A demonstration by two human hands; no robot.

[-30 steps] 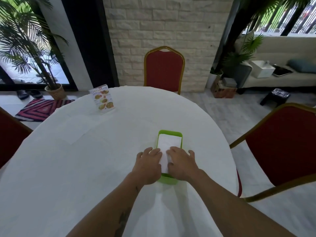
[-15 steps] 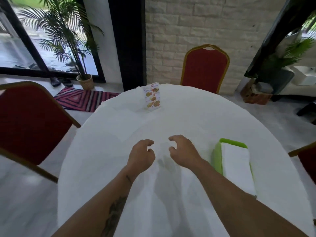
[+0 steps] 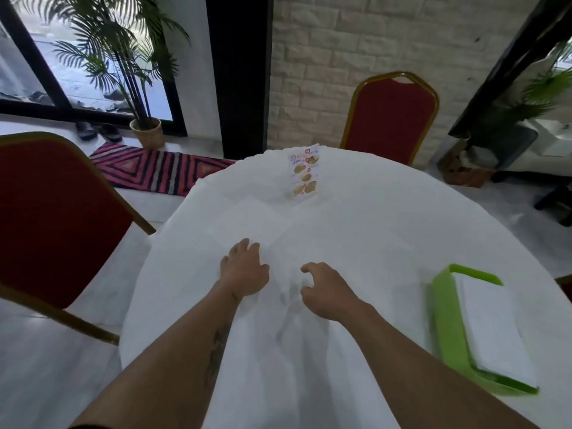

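Reaching over a white-clothed table (image 3: 387,227), a person sets the left hand (image 3: 244,270) on the near edge of a napkin (image 3: 250,218), fingers (image 3: 244,244) straight and slightly spread, apparently to flatten it at a place setting. The right hand (image 3: 325,292) hovers just beside, fingers curled toward the thumb; whether they pinch anything cannot be told. The napkin lies flat between the left hand and the menu card (image 3: 305,174), white on white and faint. It appears turned cornerwise, one corner pointing at the card, its long axis running near-left to far-right. A green tray (image 3: 445,329) holding a stack (image 3: 492,329) sits at the right, likely the supply.
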